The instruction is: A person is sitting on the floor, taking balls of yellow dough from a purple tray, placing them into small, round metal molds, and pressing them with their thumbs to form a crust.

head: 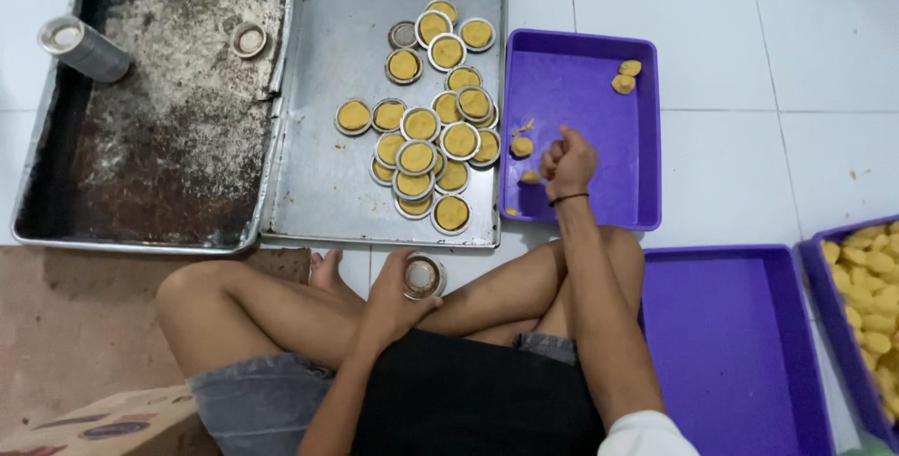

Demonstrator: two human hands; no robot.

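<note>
left hand (398, 297) gripping tin mould (422, 276), purple tray (599, 49)

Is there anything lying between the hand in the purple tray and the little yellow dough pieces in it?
Nothing visible. The right hand hangs over the purple tray, with dough pieces just beside it on bare tray floor. The left hand holds a small round mould.
</note>
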